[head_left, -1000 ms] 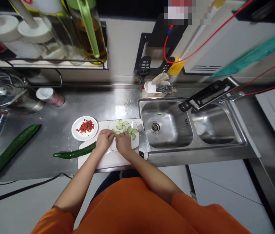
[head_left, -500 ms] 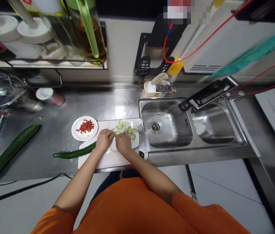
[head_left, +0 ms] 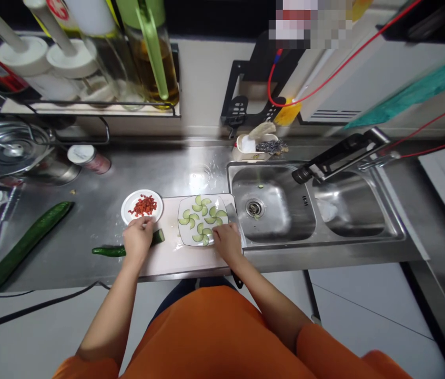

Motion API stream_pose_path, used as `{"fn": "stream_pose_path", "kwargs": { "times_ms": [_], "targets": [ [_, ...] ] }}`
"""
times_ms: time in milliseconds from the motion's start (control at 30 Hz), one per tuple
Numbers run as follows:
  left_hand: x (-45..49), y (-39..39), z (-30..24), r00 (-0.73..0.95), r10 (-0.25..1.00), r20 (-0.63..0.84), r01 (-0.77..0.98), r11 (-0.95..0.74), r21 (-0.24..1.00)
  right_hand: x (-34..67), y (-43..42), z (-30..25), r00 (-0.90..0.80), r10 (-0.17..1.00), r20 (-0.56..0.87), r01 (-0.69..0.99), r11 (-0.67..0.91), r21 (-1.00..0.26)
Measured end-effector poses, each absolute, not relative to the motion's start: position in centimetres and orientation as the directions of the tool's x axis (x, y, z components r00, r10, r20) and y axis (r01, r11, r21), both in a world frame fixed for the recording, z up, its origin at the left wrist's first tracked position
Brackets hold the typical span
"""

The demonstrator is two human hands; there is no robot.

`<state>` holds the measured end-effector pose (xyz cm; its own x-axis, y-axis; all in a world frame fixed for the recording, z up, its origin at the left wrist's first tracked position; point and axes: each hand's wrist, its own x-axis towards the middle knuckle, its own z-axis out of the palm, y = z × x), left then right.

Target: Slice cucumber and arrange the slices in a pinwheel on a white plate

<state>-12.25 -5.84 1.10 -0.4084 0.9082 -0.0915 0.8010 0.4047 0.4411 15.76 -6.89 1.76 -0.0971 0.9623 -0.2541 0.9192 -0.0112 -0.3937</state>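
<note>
A clear-rimmed squarish plate (head_left: pixel 183 234) lies on the white cutting board (head_left: pixel 159 263), with thin cucumber slices (head_left: pixel 200 231) laid on it in pinwheel clusters. My right hand (head_left: pixel 228 243) is at the plate's right edge, fingers curled over it; what they pinch is hidden. My left hand (head_left: pixel 138 239) is closed, fingertips beside the front rim of a round white plate (head_left: pixel 126 204) of small red pieces (head_left: pixel 143 205); its contents cannot be made out. Under that hand runs a cut cucumber (head_left: pixel 108 251), its cut end on the board.
A whole cucumber (head_left: pixel 29 242) lies at the left. A black handle (head_left: pixel 238 280) juts past the counter's front edge below my right wrist. The double sink (head_left: pixel 277 210) is to the right, with a black faucet-like fixture (head_left: pixel 325 160) above it. A lidded pot (head_left: pixel 13 152) and a can (head_left: pixel 88 158) stand back left.
My hands have parted from the middle of the slices: the left moved left to the plate of red pieces, the right moved right to the squarish plate's edge. Another slice cluster is now uncovered.
</note>
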Motion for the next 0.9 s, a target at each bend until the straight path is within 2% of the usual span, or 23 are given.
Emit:
{"fn": "stream_pose_path", "kwargs": {
  "times_ms": [133, 367, 533, 900],
  "targets": [
    [-13.4, -6.6, 0.9, -0.515, 0.848, -0.126, 0.794, 0.527, 0.303, 17.2, -8.4, 1.2, -0.081, 0.967, -0.240, 0.918, -0.021, -0.396],
    [-12.7, -4.2, 0.5, -0.591, 0.770, -0.241, 0.730, 0.638, 0.244, 16.8, -9.7, 1.0, -0.101, 0.966, -0.237, 0.928, 0.005, -0.374],
    [-12.8, -3.2, 0.2, -0.593, 0.763, -0.256, 0.720, 0.645, 0.255, 16.6, -10.0, 1.1, -0.121, 0.965, -0.232, 0.935, 0.033, -0.353],
    [-13.2, -3.8, 0.0, -0.563, 0.804, -0.193, 0.738, 0.594, 0.320, 16.5, -9.6, 1.5, -0.124, 0.957, -0.263, 0.937, 0.026, -0.349]
  ]
}}
